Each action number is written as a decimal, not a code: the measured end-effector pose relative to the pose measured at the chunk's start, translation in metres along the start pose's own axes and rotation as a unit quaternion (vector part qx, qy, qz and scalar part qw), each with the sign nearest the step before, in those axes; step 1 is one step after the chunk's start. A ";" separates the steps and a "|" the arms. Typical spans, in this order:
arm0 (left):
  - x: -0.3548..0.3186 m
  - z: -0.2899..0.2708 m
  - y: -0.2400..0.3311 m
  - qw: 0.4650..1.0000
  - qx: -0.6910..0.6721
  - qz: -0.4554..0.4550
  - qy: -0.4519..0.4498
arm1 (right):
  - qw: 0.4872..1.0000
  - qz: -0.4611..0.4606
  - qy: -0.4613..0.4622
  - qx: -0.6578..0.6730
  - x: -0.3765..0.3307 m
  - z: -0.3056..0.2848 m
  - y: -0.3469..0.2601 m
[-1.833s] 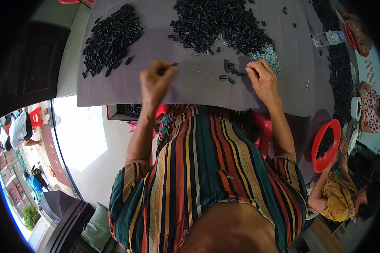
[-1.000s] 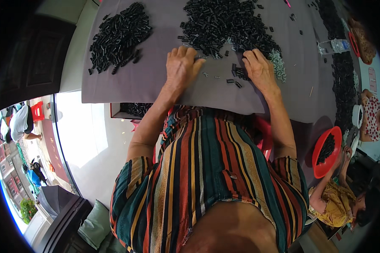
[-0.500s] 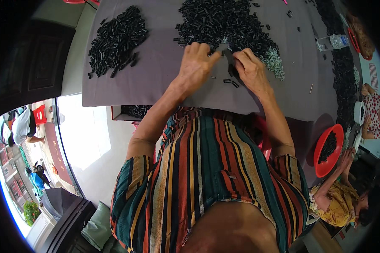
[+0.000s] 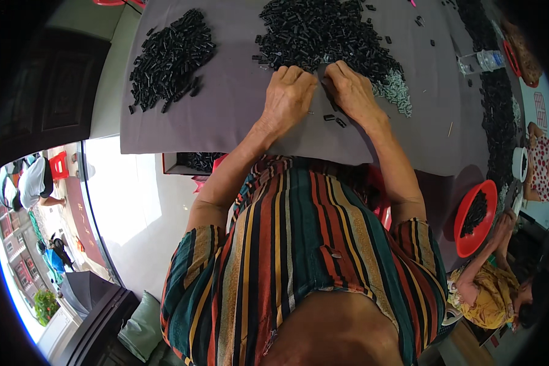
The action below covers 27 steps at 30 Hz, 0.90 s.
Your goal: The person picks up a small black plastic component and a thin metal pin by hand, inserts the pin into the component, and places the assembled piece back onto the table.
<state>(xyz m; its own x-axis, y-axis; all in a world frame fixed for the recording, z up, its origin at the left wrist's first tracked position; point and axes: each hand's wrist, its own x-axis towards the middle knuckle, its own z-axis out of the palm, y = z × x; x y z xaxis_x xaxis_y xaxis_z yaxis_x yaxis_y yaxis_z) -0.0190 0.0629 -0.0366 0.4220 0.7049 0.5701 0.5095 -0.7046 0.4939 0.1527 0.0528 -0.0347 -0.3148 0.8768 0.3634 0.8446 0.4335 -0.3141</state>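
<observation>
Black pieces (image 4: 323, 36) lie heaped on the bench (image 4: 226, 116), just beyond left hand (image 4: 288, 97) and right hand (image 4: 352, 91), fingers curled, grip hidden; picking seems in hand, the next move likely needing a fine pinch

Head-worn fisheye view — looking steeply down, close over a multicoloured striped fabric shirt (image 4: 299, 244) and grey cloth-covered table (image 4: 238, 91).
</observation>
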 end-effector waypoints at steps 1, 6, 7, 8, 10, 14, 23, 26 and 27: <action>0.000 -0.002 0.004 1.000 0.000 0.000 0.001 | 1.000 0.000 0.000 -0.001 -0.001 0.001 0.000; -0.005 -0.010 0.016 0.965 -0.190 -0.182 -0.024 | 0.989 0.042 0.067 0.122 -0.008 -0.007 -0.004; -0.006 -0.012 0.018 0.965 -0.189 -0.183 -0.023 | 0.989 0.040 0.066 0.123 -0.009 -0.011 -0.007; -0.007 -0.013 0.020 0.963 -0.197 -0.181 -0.013 | 0.982 0.059 0.056 0.172 -0.011 -0.017 -0.010; -0.008 -0.014 0.019 0.962 -0.206 -0.180 -0.003 | 0.971 0.078 0.045 0.220 -0.015 -0.021 -0.014; -0.012 -0.021 0.007 0.995 -0.069 -0.065 0.018 | 0.982 0.075 0.077 0.153 -0.022 -0.021 -0.009; -0.030 -0.004 0.027 0.996 -0.025 0.040 -0.070 | 0.991 0.052 0.095 0.078 -0.035 -0.021 0.002; -0.033 0.008 0.033 0.991 0.041 0.059 -0.114 | 0.990 0.055 0.091 0.088 -0.039 -0.022 -0.005; -0.035 0.010 0.032 0.991 0.041 0.059 -0.113 | 0.989 0.060 0.089 0.099 -0.040 -0.023 -0.007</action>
<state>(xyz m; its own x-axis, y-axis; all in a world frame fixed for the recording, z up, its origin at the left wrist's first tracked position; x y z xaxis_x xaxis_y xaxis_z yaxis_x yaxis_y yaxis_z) -0.0095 0.0164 -0.0474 0.6346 0.6255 0.4539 0.5028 -0.7802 0.3723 0.1694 0.0103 -0.0273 -0.1222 0.8817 0.4557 0.7646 0.3763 -0.5232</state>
